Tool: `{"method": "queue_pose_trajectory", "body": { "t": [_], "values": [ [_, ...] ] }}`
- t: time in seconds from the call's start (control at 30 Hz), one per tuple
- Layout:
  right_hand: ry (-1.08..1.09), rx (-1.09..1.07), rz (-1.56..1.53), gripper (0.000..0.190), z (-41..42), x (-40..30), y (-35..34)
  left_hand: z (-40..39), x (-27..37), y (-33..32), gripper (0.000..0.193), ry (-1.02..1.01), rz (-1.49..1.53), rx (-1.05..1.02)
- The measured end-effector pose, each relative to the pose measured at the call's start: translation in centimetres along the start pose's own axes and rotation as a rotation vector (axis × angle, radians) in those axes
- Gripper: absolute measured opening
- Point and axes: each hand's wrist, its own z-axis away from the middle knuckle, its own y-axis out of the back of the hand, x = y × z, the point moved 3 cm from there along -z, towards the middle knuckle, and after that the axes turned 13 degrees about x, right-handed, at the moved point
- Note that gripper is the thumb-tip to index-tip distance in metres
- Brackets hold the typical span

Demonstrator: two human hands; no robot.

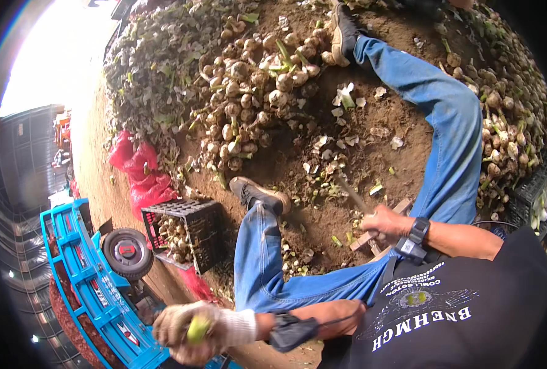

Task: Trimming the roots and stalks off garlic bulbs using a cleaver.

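Observation:
My left hand (195, 330), in a soiled knit glove, is at the lower left, its fingers closed round a yellow-green, rounded thing (199, 328), too blurred to name surely. My bare right hand (384, 222) grips a knife (353, 193) near my lap, its blurred blade pointing up and left over the soil. Beneath and beside that hand lie wooden pieces (365, 240), partly hidden. Past my feet spreads a heap of garlic bulbs (255, 83) with cut stems. Trimmed stem pieces and papery skins (326, 177) litter the ground between my legs.
A black plastic crate (204, 230) containing garlic stands left of my leg, beside red mesh sacks (149, 184). More garlic (508, 133) is piled at the right, near another crate (527, 203). A blue vehicle (103, 295) with a wheel (127, 253) is at the lower left. Leafy debris (144, 78) lies upper left.

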Motion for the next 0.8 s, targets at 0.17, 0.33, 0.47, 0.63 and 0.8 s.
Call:
{"method": "queue_pose_trajectory", "body": {
  "t": [0.17, 0.33, 0.47, 0.63, 0.8],
  "values": [
    [0.321, 0.07, -0.079, 0.032, -1.7, -2.6, 1.1, -7.5, 8.3, 9.9, 0.027, -0.547, -1.018, 0.341],
    [0.386, 0.19, -0.068, 0.027, -1.8, -3.9, 2.2, -14.0, 12.9, 26.6, 0.023, -0.325, -1.277, 0.861],
    [0.218, 0.168, -0.197, 0.03, -2.8, -4.0, 2.3, -14.9, 13.7, 21.2, 0.013, -0.357, -1.431, 0.733],
    [0.271, 0.273, -0.02, 0.031, -4.3, -4.9, 2.9, -9.2, 20.1, 0.4, 0.02, -0.725, -1.74, 0.349],
    [0.311, 0.286, -0.046, 0.032, -3.8, -4.7, 3.2, 4.5, 31.7, -8.4, 0.024, -1.091, -1.742, 0.435]
  ]
}}
